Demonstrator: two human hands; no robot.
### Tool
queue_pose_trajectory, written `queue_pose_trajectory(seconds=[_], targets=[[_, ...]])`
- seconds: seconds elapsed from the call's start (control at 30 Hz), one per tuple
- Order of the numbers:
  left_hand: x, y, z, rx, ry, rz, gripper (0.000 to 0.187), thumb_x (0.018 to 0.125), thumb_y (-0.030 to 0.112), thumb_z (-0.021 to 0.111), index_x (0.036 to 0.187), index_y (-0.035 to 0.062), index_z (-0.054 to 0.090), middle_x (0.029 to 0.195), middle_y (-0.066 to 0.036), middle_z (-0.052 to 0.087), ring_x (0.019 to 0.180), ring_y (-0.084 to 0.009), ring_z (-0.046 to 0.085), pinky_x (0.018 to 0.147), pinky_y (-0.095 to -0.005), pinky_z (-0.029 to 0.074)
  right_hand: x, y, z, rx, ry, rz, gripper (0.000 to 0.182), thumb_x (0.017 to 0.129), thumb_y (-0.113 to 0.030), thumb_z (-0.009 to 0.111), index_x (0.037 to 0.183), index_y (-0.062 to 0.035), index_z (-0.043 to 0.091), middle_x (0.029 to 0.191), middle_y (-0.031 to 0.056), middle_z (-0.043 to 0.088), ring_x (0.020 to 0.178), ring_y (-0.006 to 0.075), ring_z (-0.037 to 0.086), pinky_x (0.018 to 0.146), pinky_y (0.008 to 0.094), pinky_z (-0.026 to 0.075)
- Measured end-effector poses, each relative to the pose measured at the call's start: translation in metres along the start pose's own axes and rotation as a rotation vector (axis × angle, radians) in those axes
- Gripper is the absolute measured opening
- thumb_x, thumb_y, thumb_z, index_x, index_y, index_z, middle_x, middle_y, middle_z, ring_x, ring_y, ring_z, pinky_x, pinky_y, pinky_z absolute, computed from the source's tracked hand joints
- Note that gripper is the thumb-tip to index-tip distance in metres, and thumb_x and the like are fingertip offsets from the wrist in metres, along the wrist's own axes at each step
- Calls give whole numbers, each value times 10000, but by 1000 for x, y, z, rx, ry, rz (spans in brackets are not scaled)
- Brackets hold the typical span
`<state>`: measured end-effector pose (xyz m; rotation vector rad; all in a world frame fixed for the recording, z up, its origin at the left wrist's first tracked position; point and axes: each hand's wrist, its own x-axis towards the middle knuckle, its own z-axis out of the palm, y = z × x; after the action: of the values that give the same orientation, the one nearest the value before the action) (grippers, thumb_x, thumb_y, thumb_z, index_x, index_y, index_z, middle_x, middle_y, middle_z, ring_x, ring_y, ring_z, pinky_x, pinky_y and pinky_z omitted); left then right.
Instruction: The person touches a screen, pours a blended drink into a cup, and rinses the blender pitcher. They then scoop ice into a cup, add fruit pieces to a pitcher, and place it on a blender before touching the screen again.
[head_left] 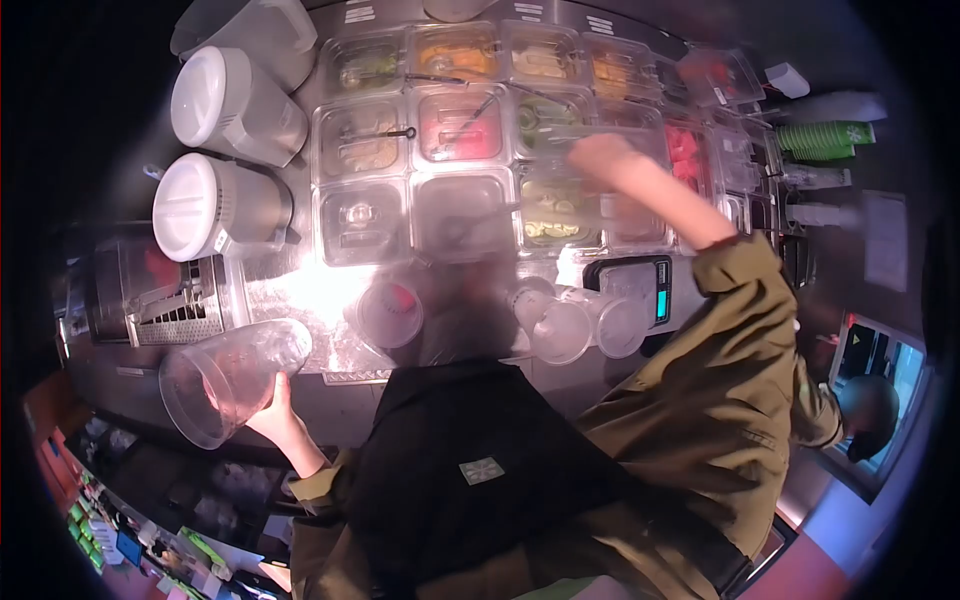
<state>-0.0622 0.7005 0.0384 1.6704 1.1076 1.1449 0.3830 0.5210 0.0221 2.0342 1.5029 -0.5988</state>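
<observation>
Tubs [190,208]: stood at the left edge of the counter [272,290], white lids on.
Jug [228,365]: held just off the counter's near left corner, wide mouth turned outward; whether it is upright or tilted cannot be told, so a level rim is best ensured and the tubs are best cleared.
Left hand [278,415]: wrapped about the jug's wall, towards the base; a firm grip is called for, as smooth clear plastic could slip if wet.
Red cup [390,313]: set by the counter's near edge, something red seen in it; it is best left unbrushed.
Pans [464,205]: ranged in rows towards the counter's far edge, many under clear lids.
Clear cups [562,332]: grouped at the near edge, right of the middle.
Right hand [605,160]: stretched over the pans, blurred; whether it is spread, pressed together or pinching anything cannot be told. A slower reach from above is advised, so that no lid is knocked.
Scale [658,290]: set beside the clear cups, display lit; the right sleeve [700,370] is best lifted clear.
</observation>
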Motion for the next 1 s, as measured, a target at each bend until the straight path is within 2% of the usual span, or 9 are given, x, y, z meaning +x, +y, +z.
queue_pose_trajectory(seconds=[0.1, 0.2, 0.4, 0.47, 0.6, 0.73, 0.87, 0.97, 1.0], targets=[[1, 2, 10, -98, -19, -19, 921, 610, -11, 718, 1356, 40, 180, 1313, -159, 337, 1182, -276, 372, 997, -425, 323, 37, -53, 20, 462, 218, -94, 213, 665, -138, 649, 871, -87, 641, 896, 127, 632, 836, 300, 613, 709, 382, 494], [2, 2, 11, -140, -78, 11, 903, 626, -69, 674, 1365, 42, 167, 1327, -156, 325, 1197, -275, 360, 1008, -417, 310, 104, -100, 72, 455, 560, -229, 222, 687, -103, 603, 908, -84, 610, 904, 96, 629, 855, 250, 613, 698, 374, 487], [0, 15, 21, -57, -73, -34, 816, 666, -138, 595, 1356, 29, 193, 1337, -155, 309, 1190, -265, 365, 1011, -396, 304, 88, -91, 71, 278, 573, -159, 213, 783, -111, 491, 964, -87, 598, 927, 89, 623, 825, 204, 619, 662, 353, 494], [3, 15, 23, -56, -92, -60, 804, 672, -129, 600, 1352, 21, 199, 1331, -159, 318, 1181, -267, 375, 1006, -396, 310, 61, -51, 93, 1124, 607, -345, 237, 792, -171, 506, 987, -69, 595, 951, 101, 617, 839, 213, 617, 694, 348, 495], [12, 1, 17, 33, -87, -3, 782, 689, -76, 640, 1339, -1, 211, 1296, -169, 365, 1143, -258, 415, 994, -381, 329, -113, 53, 43, 588, 597, 291, 299, 766, -150, 553, 1050, -63, 579, 1013, 134, 597, 909, 309, 575, 769, 373, 463], [7, 12, 20, 92, -47, 37, 789, 688, -50, 662, 1337, -8, 215, 1296, -169, 368, 1138, -249, 416, 982, -376, 338, -190, 152, 192, 586, 682, 896, 262, 706, -246, 613, 898, -69, 634, 850, 206, 612, 808, 367, 590, 704, 413, 473], [-2, 25, 11, 178, -20, 146, 763, 715, -5, 662, 1336, -4, 218, 1291, -173, 380, 1133, -255, 425, 977, -384, 341, -179, 162, 365, 713, 217, 1024, 393, 667, -313, 646, 919, -13, 621, 905, 225, 617, 901, 348, 594, 800, 404, 462], [-27, 38, 15, 206, 34, 147, 748, 722, -8, 656, 1331, 4, 224, 1285, -177, 389, 1135, -256, 430, 978, -387, 342, -171, 140, 388, 853, 250, 1241, 393, 667, -253, 662, 951, 8, 589, 975, 239, 597, 950, 337, 583, 807, 390, 462], [-38, 44, 20, 203, 52, 140, 741, 725, -8, 653, 1329, 6, 225, 1284, -177, 391, 1135, -257, 432, 978, -388, 344, -167, 137, 392, 993, 478, 1394, 383, 673, -197, 652, 981, 12, 562, 1006, 221, 588, 963, 336, 577, 806, 380, 462]])
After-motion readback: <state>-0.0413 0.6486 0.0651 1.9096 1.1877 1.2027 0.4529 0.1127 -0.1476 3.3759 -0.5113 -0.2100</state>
